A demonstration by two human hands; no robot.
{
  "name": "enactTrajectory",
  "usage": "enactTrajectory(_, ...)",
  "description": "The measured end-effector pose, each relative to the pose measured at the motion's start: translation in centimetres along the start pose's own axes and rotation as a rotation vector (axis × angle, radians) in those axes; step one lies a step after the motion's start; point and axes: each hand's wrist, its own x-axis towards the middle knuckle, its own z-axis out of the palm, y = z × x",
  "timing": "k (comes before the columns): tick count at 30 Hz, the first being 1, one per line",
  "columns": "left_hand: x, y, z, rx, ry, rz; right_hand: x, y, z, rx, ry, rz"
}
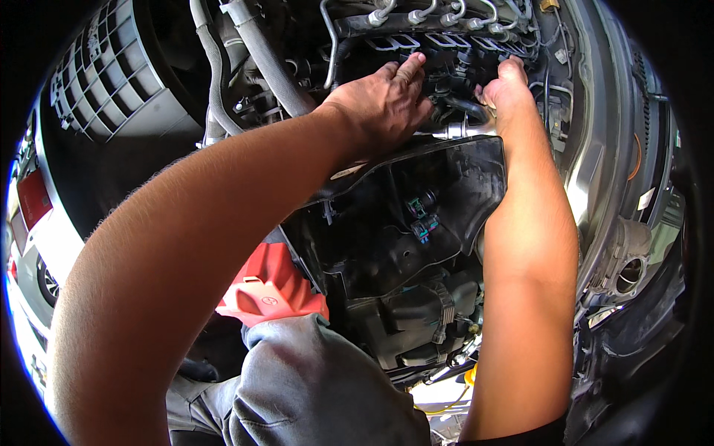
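Note:
Both my arms reach forward into an engine bay. My left hand (pixel 390 100) is back-up over dark parts in the middle, one finger stretched forward and the others bent down out of sight. What those fingers press on is lost in shadow. Further right, my right hand (pixel 507 88) is curled, its thumb side up; whatever is inside its grip stays hidden. Just beyond both hands runs a black engine part with a row of light-edged slanted openings (pixel 446 41). Between the hands lie a dark hose (pixel 465 105) and a shiny metal pipe (pixel 457 131).
A large black plastic cover (pixel 416 193) sits below my hands, with small connectors (pixel 422 219) on it. A red plastic piece (pixel 271 286) is beside my grey-clothed leg (pixel 312 372). Thick grey hoses (pixel 264 56) rise at left. Metal fuel lines (pixel 424 16) cross the far side.

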Motion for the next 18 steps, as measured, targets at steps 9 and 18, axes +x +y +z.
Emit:
enactTrajectory(9, 0.0, 0.1, -0.4, -0.038, 0.072, -0.049, 0.0, -0.7, 0.0, -0.032, -0.035, -0.018)
enactTrajectory(18, -0.3, 0.4, -2.4, -0.06, -0.183, -0.099, 1.9, -0.7, -0.1, -0.129, 0.01, 0.047)
